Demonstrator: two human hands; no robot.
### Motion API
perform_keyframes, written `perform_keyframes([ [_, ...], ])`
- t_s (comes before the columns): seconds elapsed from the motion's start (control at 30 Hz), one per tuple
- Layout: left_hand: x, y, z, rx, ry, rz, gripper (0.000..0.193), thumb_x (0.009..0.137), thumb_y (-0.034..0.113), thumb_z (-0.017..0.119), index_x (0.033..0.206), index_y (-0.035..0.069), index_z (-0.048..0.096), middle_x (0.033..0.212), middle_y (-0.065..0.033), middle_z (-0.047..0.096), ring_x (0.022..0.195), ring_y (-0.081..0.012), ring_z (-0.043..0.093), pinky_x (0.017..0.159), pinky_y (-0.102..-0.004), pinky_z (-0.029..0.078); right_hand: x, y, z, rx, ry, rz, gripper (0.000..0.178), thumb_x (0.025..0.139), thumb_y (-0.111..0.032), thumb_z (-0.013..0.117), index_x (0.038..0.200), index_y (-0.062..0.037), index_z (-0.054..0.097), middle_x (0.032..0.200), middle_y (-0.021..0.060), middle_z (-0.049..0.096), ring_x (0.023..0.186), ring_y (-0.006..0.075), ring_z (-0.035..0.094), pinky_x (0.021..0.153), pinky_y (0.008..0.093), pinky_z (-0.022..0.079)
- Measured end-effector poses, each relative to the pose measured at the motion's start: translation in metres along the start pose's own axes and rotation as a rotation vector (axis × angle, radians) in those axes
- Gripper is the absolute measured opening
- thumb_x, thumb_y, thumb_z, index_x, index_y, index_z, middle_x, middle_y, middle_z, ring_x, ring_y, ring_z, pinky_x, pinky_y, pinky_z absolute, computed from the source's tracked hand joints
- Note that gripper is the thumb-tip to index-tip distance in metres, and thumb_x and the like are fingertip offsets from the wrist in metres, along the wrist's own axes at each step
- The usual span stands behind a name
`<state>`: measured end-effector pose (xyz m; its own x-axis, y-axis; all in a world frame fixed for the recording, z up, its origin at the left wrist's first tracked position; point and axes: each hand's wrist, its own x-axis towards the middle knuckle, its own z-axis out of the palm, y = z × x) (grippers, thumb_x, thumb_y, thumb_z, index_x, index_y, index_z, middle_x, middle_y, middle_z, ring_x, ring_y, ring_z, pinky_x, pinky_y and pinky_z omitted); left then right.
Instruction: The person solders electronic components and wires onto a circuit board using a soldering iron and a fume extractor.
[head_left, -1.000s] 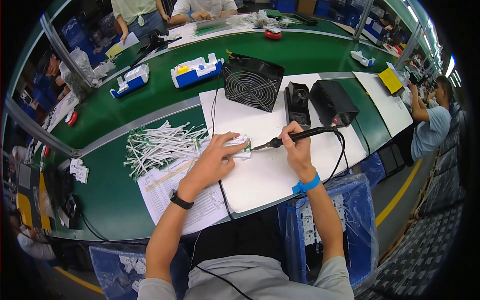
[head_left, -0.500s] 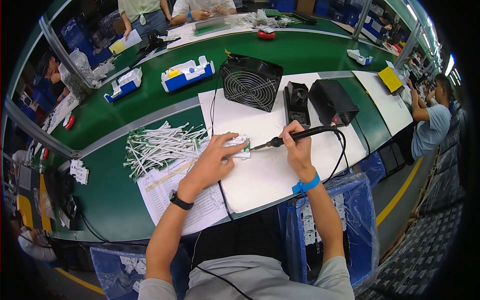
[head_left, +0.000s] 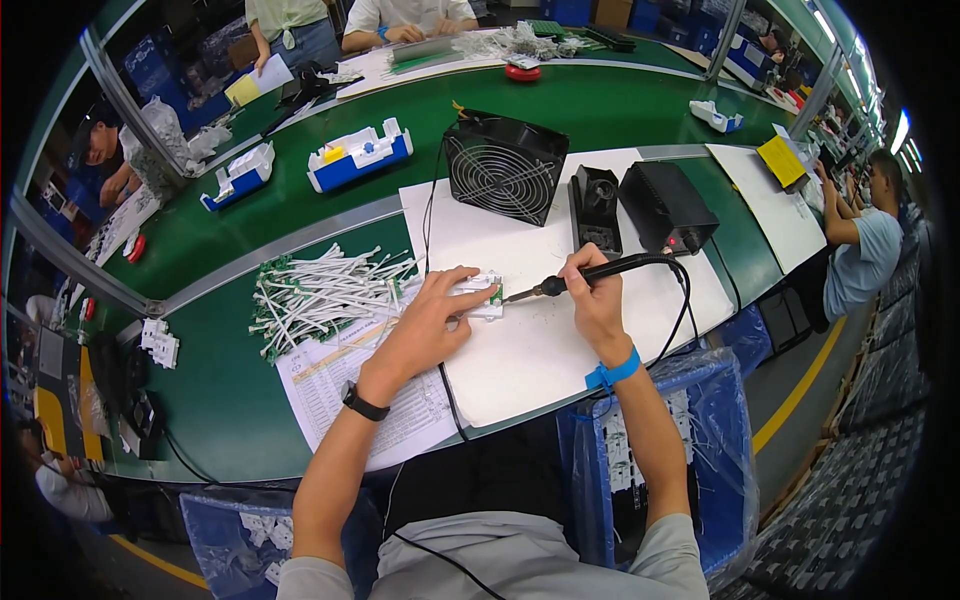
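Observation:
My left hand [head_left: 428, 328] rests on the white mat with its fingers spread over a small white plastic part [head_left: 489, 312], holding it down. A little green circuit board [head_left: 497, 294] shows at the right end of this part, by the index fingertip. In my right hand [head_left: 598, 312] is a soldering iron [head_left: 622, 266], gripped like a pen, its tip pointing left at the board's edge. Whether the tip touches the board I cannot tell. A pile of white wires with green ends [head_left: 325, 295] lies left of my left hand, partly over printed sheets [head_left: 350, 395].
Beyond my hands stand a black fan [head_left: 505, 165], a soldering iron holder [head_left: 597, 210] and a black power unit [head_left: 668, 208]. Blue-and-white housings [head_left: 360, 158] sit on the green belt [head_left: 450, 100]. Plastic-lined blue bins [head_left: 725, 440] are below the table edge. Other people work nearby.
The blue-and-white housings and the red round object on the belt have shifted slightly left. My hands, the plastic part and the soldering iron stay almost in place.

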<state>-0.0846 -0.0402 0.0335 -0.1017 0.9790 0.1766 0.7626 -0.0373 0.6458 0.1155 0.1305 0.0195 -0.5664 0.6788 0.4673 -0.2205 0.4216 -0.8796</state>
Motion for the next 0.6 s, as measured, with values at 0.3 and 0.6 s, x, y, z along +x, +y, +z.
perform_keyframes([
  [0.3, -0.003, 0.0, 0.006, 0.076, 0.094, 0.038, 0.046, 0.089, 0.012, 0.066, 0.134, 0.016, 0.07, 0.145, -0.0145, 0.056, 0.126, -0.0343, 0.05, 0.112, -0.0405, 0.042, 0.001, 0.004, -0.004, -0.067, 0.247, -0.131, 0.013, 0.099, -0.013, 0.059, 0.089, -0.0044, 0.056, 0.079, 0.0015, 0.056, 0.072, 0.0078, 0.047, 0.065, 0.0255, 0.038],
  [0.6, 0.004, 0.015, 0.036, 0.31, 0.356, 0.041, 0.043, 0.082, 0.036, 0.082, 0.115, 0.008, 0.079, 0.115, -0.0144, 0.064, 0.106, -0.0317, 0.058, 0.089, -0.0432, 0.052, 0.002, 0.004, -0.004, -0.103, 0.314, -0.137, 0.012, 0.101, -0.013, 0.059, 0.092, -0.005, 0.057, 0.081, 0.0011, 0.055, 0.073, 0.0071, 0.046, 0.065, 0.0237, 0.037],
])
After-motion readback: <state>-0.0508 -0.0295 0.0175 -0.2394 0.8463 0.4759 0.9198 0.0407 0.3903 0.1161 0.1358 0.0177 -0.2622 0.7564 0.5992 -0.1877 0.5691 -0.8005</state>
